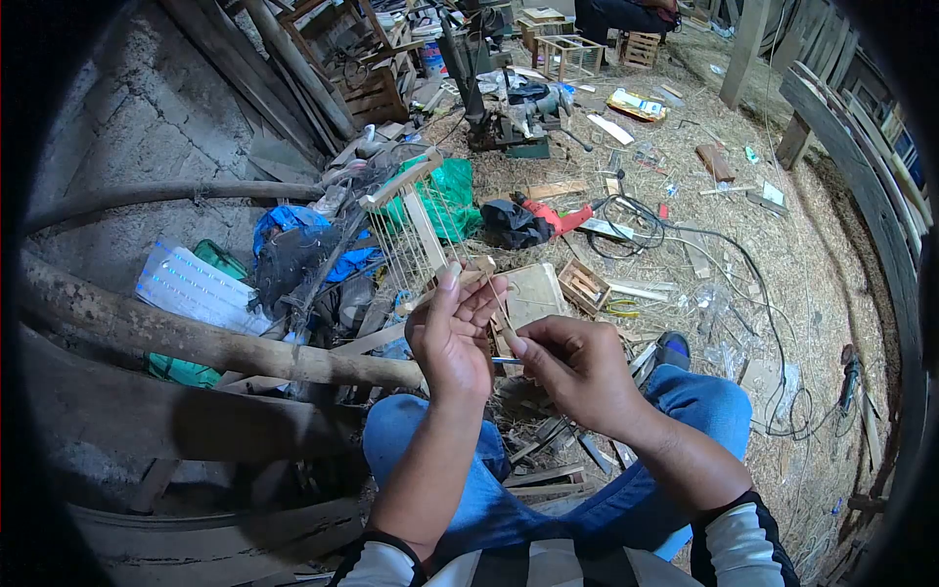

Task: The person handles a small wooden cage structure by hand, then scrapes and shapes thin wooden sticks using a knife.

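My left hand is palm up with its fingers curled at the lower bar of a slatted wooden frame. The frame has pale wooden bars, a wider middle slat and rows of thin rods, and it tilts up and away from me. My right hand is closed in a pinch on a thin wooden stick. The stick's upper end reaches toward the left fingertips, close to the end of the frame's bar. Part of the frame's lower bar is hidden behind my left hand.
A round pole crosses on the left, beside blue and green plastic. Ahead lie a red power tool with a black cable, a small wooden crate and a bench machine. Shavings and scraps cover the floor. Another person sits far back.
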Demonstrator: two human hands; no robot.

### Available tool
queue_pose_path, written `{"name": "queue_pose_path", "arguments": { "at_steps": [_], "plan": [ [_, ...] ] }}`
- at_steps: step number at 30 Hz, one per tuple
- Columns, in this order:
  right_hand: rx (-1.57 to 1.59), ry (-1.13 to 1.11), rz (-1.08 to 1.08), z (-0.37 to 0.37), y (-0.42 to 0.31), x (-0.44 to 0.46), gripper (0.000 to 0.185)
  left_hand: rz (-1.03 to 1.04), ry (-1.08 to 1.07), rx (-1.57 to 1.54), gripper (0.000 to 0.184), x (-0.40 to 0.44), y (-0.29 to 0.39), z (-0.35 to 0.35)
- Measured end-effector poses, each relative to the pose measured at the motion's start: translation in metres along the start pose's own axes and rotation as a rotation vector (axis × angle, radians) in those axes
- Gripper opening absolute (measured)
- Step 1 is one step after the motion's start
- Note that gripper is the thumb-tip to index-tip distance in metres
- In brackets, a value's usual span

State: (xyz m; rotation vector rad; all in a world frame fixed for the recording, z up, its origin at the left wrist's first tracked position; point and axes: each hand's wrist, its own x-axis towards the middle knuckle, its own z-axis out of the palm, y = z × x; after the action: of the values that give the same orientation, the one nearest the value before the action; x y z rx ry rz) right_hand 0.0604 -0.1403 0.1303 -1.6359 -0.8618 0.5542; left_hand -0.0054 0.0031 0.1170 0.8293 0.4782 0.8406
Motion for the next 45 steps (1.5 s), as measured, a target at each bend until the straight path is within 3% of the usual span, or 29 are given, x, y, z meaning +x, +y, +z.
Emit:
{"name": "queue_pose_path", "arguments": {
  "at_steps": [5,21,23,32,45],
  "plan": [
    [0.137,-0.079,0.108,-0.004,-0.001,0.003,0.024,0.012,-0.010,-0.011,0.034,0.003,-0.001,-0.005],
    [0.217,-0.069,0.109,-0.006,-0.005,0.004,0.022,0.046,-0.008,0.003,0.034,0.003,-0.002,-0.007],
    [0.351,-0.130,0.315,-0.010,-0.012,0.004,0.023,0.058,-0.012,0.006,0.034,0.002,-0.002,-0.006],
    [0.316,-0.084,0.183,-0.004,-0.003,0.004,0.025,0.105,0.017,-0.019,0.031,0.002,-0.004,-0.003],
    [0.412,0.041,0.175,0.001,0.004,0.007,0.024,0.086,-0.006,0.055,0.032,-0.008,-0.014,0.002]
  ]
}}
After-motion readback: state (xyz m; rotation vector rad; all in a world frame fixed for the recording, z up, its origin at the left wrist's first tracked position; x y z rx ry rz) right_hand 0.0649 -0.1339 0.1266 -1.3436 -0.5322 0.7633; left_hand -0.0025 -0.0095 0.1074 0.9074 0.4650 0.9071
